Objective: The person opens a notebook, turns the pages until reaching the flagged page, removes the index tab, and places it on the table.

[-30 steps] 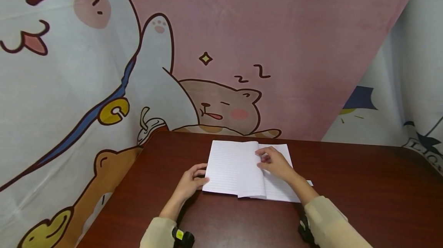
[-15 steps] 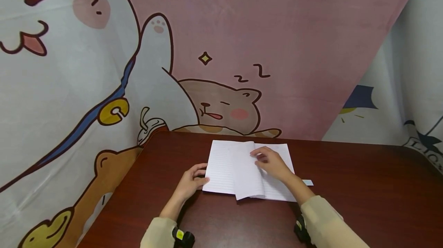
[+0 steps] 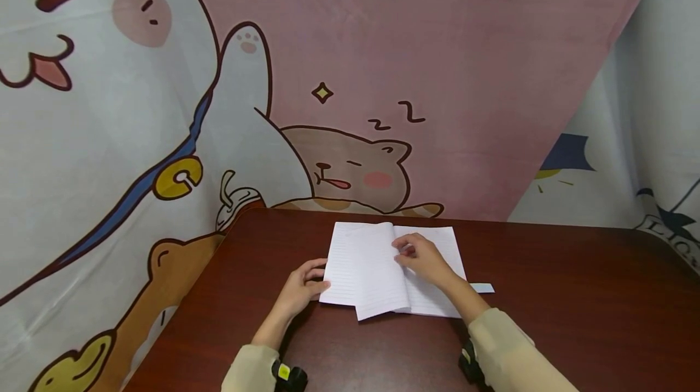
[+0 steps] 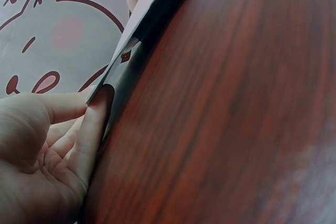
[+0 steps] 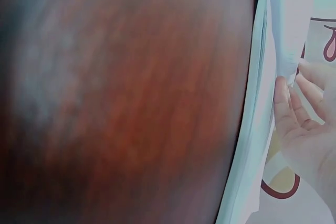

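An opened lined notebook [image 3: 437, 295] lies on the dark wooden table. One of its pages [image 3: 377, 276] is bent over toward the left, its near corner jutting past the notebook's front edge. My left hand [image 3: 298, 288] grips the left edge; the left wrist view shows the thumb above the paper and a finger [image 4: 93, 135] underneath. Against the right side of the bent page rests my right hand [image 3: 426, 258], thumb and forefinger apart. In the right wrist view its fingertips [image 5: 281, 85] touch the curved paper.
A pale strip [image 3: 482, 288] lies on the table [image 3: 574, 319] just right of the notebook. Behind the table hangs a cartoon-printed cloth [image 3: 465, 76]. A black device is strapped to each wrist.
My right hand has moved left, sweeping the bent page farther over the left half. More of the pale strip shows at the right. My left hand has stayed at the notebook's edge.
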